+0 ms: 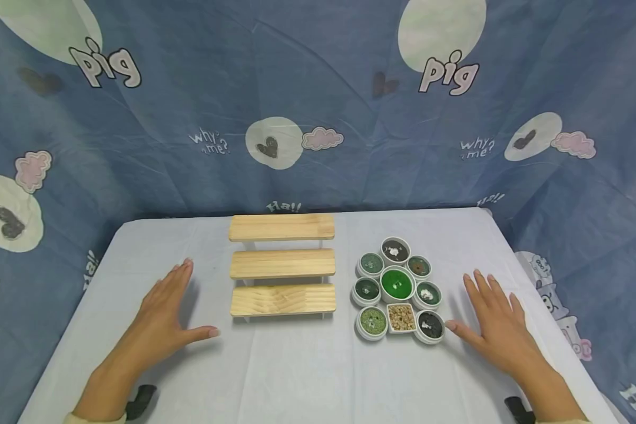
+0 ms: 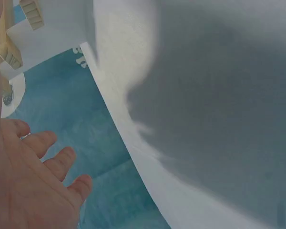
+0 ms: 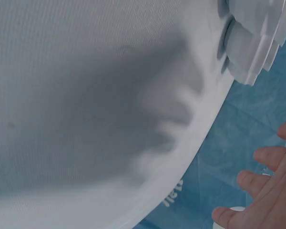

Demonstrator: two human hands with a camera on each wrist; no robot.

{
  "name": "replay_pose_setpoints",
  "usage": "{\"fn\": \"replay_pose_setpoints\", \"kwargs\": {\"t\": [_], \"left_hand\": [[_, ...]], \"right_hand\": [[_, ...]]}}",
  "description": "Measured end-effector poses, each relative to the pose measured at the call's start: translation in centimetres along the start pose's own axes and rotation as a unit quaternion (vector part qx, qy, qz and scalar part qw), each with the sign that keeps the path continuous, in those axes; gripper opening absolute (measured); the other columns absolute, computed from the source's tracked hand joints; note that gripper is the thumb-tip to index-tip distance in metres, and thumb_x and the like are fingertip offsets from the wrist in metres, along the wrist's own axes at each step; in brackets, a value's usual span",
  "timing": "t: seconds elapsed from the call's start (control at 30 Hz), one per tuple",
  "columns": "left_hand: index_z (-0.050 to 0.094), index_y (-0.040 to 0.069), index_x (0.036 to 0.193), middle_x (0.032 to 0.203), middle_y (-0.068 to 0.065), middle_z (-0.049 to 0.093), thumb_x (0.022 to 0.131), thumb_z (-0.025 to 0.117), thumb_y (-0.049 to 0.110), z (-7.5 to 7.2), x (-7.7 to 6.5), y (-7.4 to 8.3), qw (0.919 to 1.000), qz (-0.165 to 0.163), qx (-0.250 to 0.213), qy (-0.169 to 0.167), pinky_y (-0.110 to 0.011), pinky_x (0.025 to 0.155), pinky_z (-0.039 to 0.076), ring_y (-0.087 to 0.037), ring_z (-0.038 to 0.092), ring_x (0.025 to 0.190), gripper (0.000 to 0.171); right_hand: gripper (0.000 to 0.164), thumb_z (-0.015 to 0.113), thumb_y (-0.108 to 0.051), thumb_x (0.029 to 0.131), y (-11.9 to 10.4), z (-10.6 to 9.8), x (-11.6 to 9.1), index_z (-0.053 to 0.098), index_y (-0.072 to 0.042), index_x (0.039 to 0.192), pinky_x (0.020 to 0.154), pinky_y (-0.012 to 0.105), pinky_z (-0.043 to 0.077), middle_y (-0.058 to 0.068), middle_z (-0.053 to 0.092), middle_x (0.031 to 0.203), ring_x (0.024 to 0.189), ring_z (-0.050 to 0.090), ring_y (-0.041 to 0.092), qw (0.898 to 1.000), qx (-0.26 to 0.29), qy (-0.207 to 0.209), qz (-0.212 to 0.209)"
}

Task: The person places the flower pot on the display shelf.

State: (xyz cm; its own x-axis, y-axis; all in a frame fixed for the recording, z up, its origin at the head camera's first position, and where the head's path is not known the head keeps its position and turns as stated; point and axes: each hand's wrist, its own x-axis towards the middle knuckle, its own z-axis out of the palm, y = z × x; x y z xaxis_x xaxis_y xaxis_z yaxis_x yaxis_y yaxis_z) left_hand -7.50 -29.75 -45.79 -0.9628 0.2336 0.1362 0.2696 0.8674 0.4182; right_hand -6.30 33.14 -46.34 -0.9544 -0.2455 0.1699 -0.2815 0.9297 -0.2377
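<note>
My left hand [image 1: 156, 321] hovers over the left part of the table, fingers extended and thumb spread toward the wooden stand. That stand has three pale wooden shelves, a back one [image 1: 281, 227], a middle one [image 1: 282, 264] and a front one [image 1: 283, 300], on white supports. Nothing is in my right hand [image 1: 500, 327], which is spread at the right; its thumb tip points at a small round pot with dark filling [image 1: 430, 325]. Several pots cluster there around a larger one with bright green filling [image 1: 397, 284]. A square dish of tan granules [image 1: 401, 318] sits at the front.
A white cloth covers the table [image 1: 297, 371]. Blue printed fabric [image 1: 318, 76] hangs behind and along both sides. Black straps [image 1: 140, 402] show at the wrists. In the right wrist view, white pots [image 3: 250, 52] stand near the upper right.
</note>
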Motion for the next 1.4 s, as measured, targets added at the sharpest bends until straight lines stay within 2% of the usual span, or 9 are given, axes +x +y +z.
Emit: {"fn": "replay_pose_setpoints", "kwargs": {"t": [0.2, 0.37, 0.53, 0.63, 0.77, 1.13, 1.4], "left_hand": [[0.002, 0.012, 0.169, 0.170, -0.025, 0.018, 0.071, 0.082, 0.075, 0.3, 0.7, 0.7, 0.9997, -0.003, -0.018, -0.015, -0.064, 0.125, 0.008, -0.049, 0.018, 0.154, 0.141], [0.005, 0.011, 0.169, 0.169, -0.027, 0.021, 0.071, 0.084, 0.073, 0.6, 1.1, 1.3, 0.9995, -0.009, -0.023, -0.019, -0.065, 0.124, 0.012, -0.052, 0.021, 0.152, 0.140], [0.024, 0.002, 0.164, 0.160, -0.028, 0.036, 0.073, 0.087, 0.068, 1.2, 1.5, 1.9, 0.9993, -0.011, -0.031, -0.020, -0.068, 0.119, 0.023, -0.053, 0.032, 0.145, 0.129], [0.037, -0.003, 0.156, 0.153, -0.026, 0.045, 0.072, 0.087, 0.067, 1.7, 1.7, 2.2, 0.9994, -0.005, -0.032, -0.016, -0.069, 0.114, 0.030, -0.049, 0.040, 0.141, 0.121], [0.044, -0.003, 0.151, 0.149, -0.026, 0.051, 0.072, 0.089, 0.066, 2.2, 1.9, 2.7, 0.9991, -0.004, -0.040, -0.017, -0.068, 0.112, 0.034, -0.047, 0.045, 0.138, 0.113], [0.050, 0.002, 0.147, 0.144, -0.018, 0.057, 0.079, 0.091, 0.050, 3.2, 2.1, 3.4, 0.9978, -0.001, -0.063, -0.020, -0.064, 0.109, 0.041, -0.043, 0.049, 0.135, 0.093], [0.053, 0.004, 0.147, 0.142, -0.018, 0.058, 0.081, 0.088, 0.052, 3.5, 2.1, 3.8, 0.9980, -0.008, -0.059, -0.022, -0.063, 0.109, 0.043, -0.042, 0.050, 0.135, 0.089]], "right_hand": [[0.101, 0.074, -0.055, 0.093, -0.6, 0.5, -0.2, 0.022, -0.010, 0.167, 0.118, 0.074, 0.012, 0.022, 0.025, 0.169, 0.157, 0.014, 0.041, 1.000, 0.004, 0.002, -0.014], [0.102, 0.077, -0.055, 0.091, -1.3, 0.7, -0.3, 0.027, -0.008, 0.166, 0.116, 0.073, 0.021, 0.022, 0.031, 0.166, 0.153, 0.024, 0.044, 1.000, 0.015, 0.006, -0.026], [0.102, 0.081, -0.054, 0.086, -1.8, 1.0, -0.3, 0.034, -0.004, 0.162, 0.111, 0.069, 0.031, 0.023, 0.040, 0.160, 0.145, 0.036, 0.047, 0.999, 0.026, 0.018, -0.044], [0.101, 0.084, -0.054, 0.084, -2.2, 1.2, -0.4, 0.040, -0.001, 0.158, 0.110, 0.067, 0.034, 0.024, 0.046, 0.154, 0.140, 0.041, 0.047, 0.998, 0.034, 0.027, -0.053], [0.096, 0.087, -0.053, 0.081, -2.8, 1.3, -0.5, 0.048, 0.002, 0.150, 0.106, 0.066, 0.039, 0.023, 0.054, 0.143, 0.134, 0.047, 0.044, 0.997, 0.047, 0.034, -0.051], [0.088, 0.089, -0.053, 0.079, -3.7, 1.9, -0.7, 0.055, 0.003, 0.137, 0.101, 0.060, 0.046, 0.019, 0.061, 0.130, 0.123, 0.055, 0.039, 0.997, 0.051, 0.029, -0.050], [0.087, 0.090, -0.052, 0.078, -3.9, 2.1, -0.7, 0.056, 0.004, 0.136, 0.101, 0.058, 0.048, 0.019, 0.063, 0.129, 0.121, 0.058, 0.039, 0.997, 0.052, 0.026, -0.048]]}}
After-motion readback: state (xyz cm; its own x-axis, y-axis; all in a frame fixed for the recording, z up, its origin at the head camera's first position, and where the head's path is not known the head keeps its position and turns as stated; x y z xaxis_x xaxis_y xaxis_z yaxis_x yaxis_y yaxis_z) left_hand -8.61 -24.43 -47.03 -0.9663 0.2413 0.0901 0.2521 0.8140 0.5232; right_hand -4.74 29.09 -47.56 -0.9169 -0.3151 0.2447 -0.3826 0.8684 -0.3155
